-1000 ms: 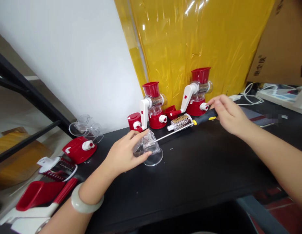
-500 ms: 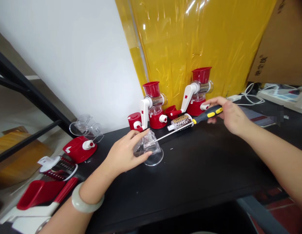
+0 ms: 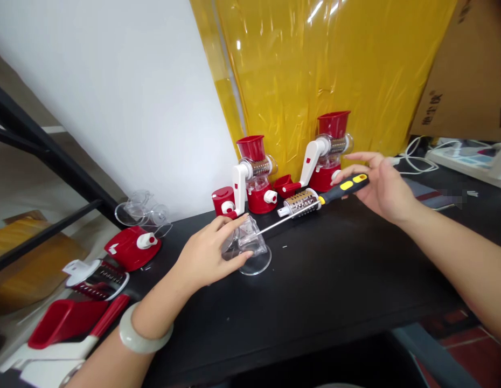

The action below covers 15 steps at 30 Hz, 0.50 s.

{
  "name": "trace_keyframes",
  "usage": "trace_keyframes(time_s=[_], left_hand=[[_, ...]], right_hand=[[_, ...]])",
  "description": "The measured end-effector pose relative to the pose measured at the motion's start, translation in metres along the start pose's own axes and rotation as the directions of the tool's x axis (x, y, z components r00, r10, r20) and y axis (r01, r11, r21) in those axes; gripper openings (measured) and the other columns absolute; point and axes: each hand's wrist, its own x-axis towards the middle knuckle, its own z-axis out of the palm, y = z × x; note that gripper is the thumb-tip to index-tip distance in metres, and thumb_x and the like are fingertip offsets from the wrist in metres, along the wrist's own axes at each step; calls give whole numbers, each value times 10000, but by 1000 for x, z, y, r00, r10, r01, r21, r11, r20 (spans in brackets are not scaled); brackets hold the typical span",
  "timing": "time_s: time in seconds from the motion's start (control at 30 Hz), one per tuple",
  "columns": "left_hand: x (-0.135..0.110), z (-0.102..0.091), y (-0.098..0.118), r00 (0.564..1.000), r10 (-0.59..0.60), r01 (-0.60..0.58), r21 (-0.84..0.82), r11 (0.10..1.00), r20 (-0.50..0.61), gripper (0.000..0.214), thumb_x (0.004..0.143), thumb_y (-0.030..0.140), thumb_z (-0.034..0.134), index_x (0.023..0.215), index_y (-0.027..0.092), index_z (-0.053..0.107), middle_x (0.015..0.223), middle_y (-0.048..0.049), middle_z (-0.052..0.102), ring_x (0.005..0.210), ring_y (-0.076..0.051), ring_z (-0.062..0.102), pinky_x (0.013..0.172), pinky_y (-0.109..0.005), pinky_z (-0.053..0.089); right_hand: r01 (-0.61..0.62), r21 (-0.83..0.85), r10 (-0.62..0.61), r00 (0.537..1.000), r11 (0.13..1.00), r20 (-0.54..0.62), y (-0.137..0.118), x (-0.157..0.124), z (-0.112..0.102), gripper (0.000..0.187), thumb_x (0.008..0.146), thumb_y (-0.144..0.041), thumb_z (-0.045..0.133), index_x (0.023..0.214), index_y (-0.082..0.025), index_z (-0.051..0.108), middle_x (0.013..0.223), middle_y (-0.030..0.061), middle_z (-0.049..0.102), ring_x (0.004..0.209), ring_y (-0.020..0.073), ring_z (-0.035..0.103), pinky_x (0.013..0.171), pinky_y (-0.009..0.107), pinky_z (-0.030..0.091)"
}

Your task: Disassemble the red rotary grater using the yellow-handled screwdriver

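My left hand point(image 3: 212, 250) is closed on a clear plastic housing point(image 3: 254, 237) with a round rim, pressing it to the black table. A screwdriver point(image 3: 343, 188) with a dark grey and yellow handle slants down to the left, its metal shaft reaching into the clear housing. Where the tip meets the plastic is hard to make out. Loosely around the handle's rear end is my right hand point(image 3: 382, 186), some fingers stretched and others against the handle. A perforated metal grater drum point(image 3: 302, 202) lies just behind the shaft.
Two red and white rotary graters point(image 3: 256, 178) stand at the back by a yellow plastic sheet point(image 3: 315, 64). To the left lie a red base point(image 3: 133, 248), a slicing drum point(image 3: 101, 279) and a red hopper point(image 3: 67, 320). White cables point(image 3: 420, 164) run at the back right.
My right hand's fingers have loosened and spread around the screwdriver handle, and the handle's yellow marks have turned. My left hand and the clear housing have stayed in place.
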Motion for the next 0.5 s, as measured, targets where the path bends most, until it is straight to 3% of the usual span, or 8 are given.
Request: trace_keyframes(time_s=[0.1,0.2,0.27,0.33,0.43,0.5], left_hand=[[0,0,-1,1000,-2,2,-4,1000,4,662,894,565,592,1472,257,498,1190,-93,622,934,-229,690,824,-358,563],[-1,0,-1,1000,1,-1,-8,1000,-2,663,892,566,594,1472,260,498,1191,-92,624,944,-230,689,830,-356,563],[-1,0,-2,1000,3,-3,-8,1000,-4,661,892,570,592,1470,262,499,1196,-93,624,956,-233,687,838,-359,561],[-2,0,-2,1000,3,-3,-9,1000,1,664,896,574,586,1474,260,492,1199,-95,622,958,-232,685,841,-363,561],[-2,-1,-1,1000,-2,2,-10,1000,11,667,901,577,578,1480,257,485,1204,-98,618,947,-230,682,837,-372,563],[-2,-1,-1,1000,-5,5,-10,1000,16,664,904,574,577,1477,252,488,1209,-101,616,954,-233,682,837,-375,564]], right_hand=[[-90,-328,104,994,941,25,0,-3,-5,704,868,-850,317,1067,-241,609,607,-2,597,417,177,541,400,315,391],[-84,-573,85,996,815,-26,1,-3,-9,526,954,-695,411,897,-225,642,620,-2,574,433,125,465,435,286,371],[-15,-508,-10,999,861,-47,2,-1,-9,324,934,-573,567,918,-252,613,749,0,608,543,135,506,485,277,403],[64,-317,-79,996,946,-35,1,1,-7,217,859,-443,696,963,-280,597,860,-4,618,716,160,575,607,288,474],[64,-22,-64,998,998,-7,-1,2,-4,328,706,-281,788,987,-290,621,943,-8,615,939,177,602,823,311,499],[42,66,-42,999,997,6,-2,1,-3,370,667,-295,800,997,-281,633,959,2,623,962,185,610,855,319,501]])
